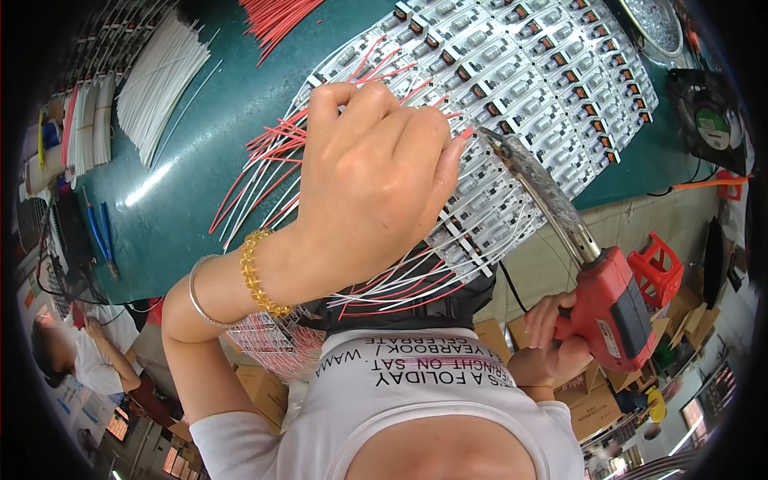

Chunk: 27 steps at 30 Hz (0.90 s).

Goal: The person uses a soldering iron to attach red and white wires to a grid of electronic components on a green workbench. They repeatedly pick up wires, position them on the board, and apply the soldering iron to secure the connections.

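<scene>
Head view: left hand (pixel 368 176) pinches a red wire at the circuit-board panel's (pixel 512 64) near edge on the green table (pixel 184 200), right hand (pixel 552 336) clamps a red soldering gun (pixel 616 304) over open floor.

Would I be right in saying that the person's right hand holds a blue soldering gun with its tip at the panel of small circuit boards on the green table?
Not quite: the head view shows the soldering gun is red, not blue. The right hand does hold it, with its tip at the panel of small circuit boards on the green table.
</scene>
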Motion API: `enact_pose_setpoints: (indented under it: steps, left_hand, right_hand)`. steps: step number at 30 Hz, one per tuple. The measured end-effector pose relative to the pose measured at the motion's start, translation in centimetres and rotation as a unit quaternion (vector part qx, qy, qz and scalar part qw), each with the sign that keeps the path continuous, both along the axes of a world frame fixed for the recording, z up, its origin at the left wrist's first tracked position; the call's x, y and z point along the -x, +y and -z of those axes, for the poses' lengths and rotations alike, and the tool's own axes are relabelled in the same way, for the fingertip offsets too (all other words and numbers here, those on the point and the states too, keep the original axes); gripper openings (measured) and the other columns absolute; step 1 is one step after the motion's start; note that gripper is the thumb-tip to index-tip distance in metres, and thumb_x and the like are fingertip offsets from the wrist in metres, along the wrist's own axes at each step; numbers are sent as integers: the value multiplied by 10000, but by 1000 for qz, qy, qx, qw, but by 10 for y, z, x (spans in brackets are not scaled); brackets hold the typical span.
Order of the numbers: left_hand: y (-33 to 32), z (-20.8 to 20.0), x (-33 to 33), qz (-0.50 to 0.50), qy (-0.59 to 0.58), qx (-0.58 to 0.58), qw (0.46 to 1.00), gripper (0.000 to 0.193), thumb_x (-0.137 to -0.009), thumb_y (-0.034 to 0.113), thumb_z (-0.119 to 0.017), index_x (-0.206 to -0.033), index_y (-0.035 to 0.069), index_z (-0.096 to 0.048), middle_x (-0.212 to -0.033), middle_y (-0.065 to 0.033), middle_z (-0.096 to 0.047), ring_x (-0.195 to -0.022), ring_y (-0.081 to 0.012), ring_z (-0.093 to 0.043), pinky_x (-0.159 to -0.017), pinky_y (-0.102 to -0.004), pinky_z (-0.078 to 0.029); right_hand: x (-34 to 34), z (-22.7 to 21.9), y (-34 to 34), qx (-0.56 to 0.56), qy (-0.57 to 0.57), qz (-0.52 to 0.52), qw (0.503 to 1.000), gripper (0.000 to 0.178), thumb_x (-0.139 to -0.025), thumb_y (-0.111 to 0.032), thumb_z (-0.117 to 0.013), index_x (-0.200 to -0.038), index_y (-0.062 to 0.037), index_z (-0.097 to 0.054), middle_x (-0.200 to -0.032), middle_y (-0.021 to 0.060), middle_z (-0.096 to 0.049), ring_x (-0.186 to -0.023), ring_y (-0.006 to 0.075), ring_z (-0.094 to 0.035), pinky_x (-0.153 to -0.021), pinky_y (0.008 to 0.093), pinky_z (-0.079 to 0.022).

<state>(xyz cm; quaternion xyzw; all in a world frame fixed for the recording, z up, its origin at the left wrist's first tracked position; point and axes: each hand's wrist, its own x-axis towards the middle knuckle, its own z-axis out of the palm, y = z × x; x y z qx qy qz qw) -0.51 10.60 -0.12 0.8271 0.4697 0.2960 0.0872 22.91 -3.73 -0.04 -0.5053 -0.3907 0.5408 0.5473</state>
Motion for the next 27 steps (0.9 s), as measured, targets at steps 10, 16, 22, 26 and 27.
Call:
enact_pose_setpoints:
  steps: [10,16,22,26,27]
  left_hand:
    - [-1,-3,-1,-13,0,-3,1000,156,-710,34,-750,-715,90,-605,-607,21,-519,-628,-175,-488,-711,-334,-346]
    - [-3,-5,-2,11,-69,7,998,175,-698,36,-758,-721,80,-590,-812,-38,-596,-766,-210,-536,-724,-344,-348]
    - [-6,-3,-6,1,-38,32,999,173,-706,39,-753,-741,74,-587,-821,-33,-593,-771,-217,-531,-734,-342,-344]
    - [-5,-3,-6,7,-35,30,999,172,-707,44,-753,-738,75,-586,-811,-31,-590,-761,-219,-530,-728,-343,-343]
    - [-4,-3,-6,8,-36,32,999,172,-707,47,-753,-737,76,-586,-809,-30,-589,-759,-219,-530,-726,-343,-343]
  right_hand:
    - [-14,7,-5,-25,17,-31,999,774,-811,-652,-595,-1172,20,-465,-532,10,-487,-421,124,-458,-463,259,-389]
    - [-16,6,-10,-23,13,-22,999,779,-812,-652,-595,-1178,22,-458,-521,5,-479,-419,124,-455,-463,259,-387]
    - [-22,9,-12,-15,21,-26,999,783,-814,-651,-594,-1185,24,-450,-509,-1,-471,-416,124,-453,-462,260,-386]
    - [-26,15,-14,-9,29,-34,999,786,-815,-651,-594,-1189,25,-446,-502,-5,-466,-415,124,-452,-462,260,-385]
    - [-30,18,-15,-7,34,-38,999,787,-815,-651,-594,-1190,25,-444,-500,-6,-465,-414,124,-452,-462,260,-384]
